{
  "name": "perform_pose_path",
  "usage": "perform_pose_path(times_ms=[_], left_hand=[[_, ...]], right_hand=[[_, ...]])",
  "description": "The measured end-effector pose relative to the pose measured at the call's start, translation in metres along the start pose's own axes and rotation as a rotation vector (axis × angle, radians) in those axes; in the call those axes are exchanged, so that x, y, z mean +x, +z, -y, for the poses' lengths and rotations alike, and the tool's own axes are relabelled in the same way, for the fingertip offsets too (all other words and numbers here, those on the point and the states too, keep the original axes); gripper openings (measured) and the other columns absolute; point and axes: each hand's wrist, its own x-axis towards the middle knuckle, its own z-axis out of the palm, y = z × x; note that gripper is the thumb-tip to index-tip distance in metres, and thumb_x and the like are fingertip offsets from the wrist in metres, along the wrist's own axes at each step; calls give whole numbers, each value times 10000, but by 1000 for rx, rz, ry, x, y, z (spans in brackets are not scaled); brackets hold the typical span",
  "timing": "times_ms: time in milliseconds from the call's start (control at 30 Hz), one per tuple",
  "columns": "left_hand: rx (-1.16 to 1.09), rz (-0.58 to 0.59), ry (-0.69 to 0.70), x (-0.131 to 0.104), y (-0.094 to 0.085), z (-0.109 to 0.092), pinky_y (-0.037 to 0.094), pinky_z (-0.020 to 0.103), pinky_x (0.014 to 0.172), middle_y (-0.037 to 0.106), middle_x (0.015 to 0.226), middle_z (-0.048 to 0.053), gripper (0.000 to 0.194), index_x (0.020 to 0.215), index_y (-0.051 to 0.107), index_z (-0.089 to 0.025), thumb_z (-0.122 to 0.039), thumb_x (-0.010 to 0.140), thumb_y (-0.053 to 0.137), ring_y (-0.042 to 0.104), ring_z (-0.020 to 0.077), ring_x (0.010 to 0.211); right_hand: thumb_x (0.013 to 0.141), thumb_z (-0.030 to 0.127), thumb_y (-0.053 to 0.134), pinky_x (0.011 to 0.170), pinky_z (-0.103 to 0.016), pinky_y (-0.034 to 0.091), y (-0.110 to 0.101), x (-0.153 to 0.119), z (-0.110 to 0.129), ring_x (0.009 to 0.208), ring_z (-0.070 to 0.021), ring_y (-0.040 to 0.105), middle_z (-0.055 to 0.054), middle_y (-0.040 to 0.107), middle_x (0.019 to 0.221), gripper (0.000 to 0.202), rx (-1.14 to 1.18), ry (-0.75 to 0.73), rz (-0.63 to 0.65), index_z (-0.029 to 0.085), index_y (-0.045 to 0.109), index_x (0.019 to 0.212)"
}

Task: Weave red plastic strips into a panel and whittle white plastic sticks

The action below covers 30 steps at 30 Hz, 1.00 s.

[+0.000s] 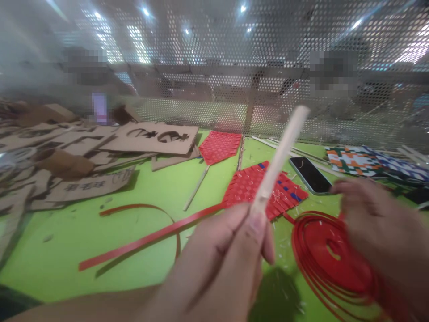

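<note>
My left hand (231,255) is closed round the lower part of a pale wooden stick (283,154), which points up and to the right. Behind the stick, a red woven piece (246,181) with a few blue bits lies on the table. My right hand (378,223), blurred by motion, hovers over the right side of a coil of red strip (335,250). Its fingers are smeared, so what they hold, if anything, cannot be made out. One red strip (150,235) stretches left from near the woven piece.
Cut cardboard (150,138) is piled at the left. A smaller red woven fan (219,147) with a stick handle lies at the back, a phone (310,174) right of centre. Multicoloured woven pieces (355,161) sit at the right. A perforated screen (201,89) rises behind the green table (144,241).
</note>
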Motion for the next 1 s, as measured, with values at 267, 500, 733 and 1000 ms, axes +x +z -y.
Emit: perform_pose_path(times_ms=[267,500,733,1000], left_hand=[[42,-56,-49,14,-1,10,249,226,483,338,571,-85,382,955,628,-251,-632,943,652,289,107,514],[157,93,92,18,-2,27,488,246,765,594,854,-1,340,918,613,-219,-514,1065,532,538,130,772],[287,120,109,15,-4,21,440,239,680,494,772,-24,373,839,538,-231,-510,1083,496,470,127,704],[350,84,136,14,-2,20,446,245,659,543,784,-6,382,851,565,-225,-518,1081,483,494,131,701]], right_hand=[[1123,387,463,489,-213,466,9,-14,26,512,-112,661,47,722,733,212,228,-204,106,273,642,1104],[1145,345,387,481,-237,473,16,-22,37,517,-145,663,29,705,696,315,325,-320,349,261,591,921],[1129,359,422,467,-243,484,16,-19,39,500,-158,651,-1,710,679,325,291,-306,353,253,633,906],[1133,328,418,464,-234,487,12,-20,42,510,-144,666,21,716,689,307,306,-348,366,249,603,901]])
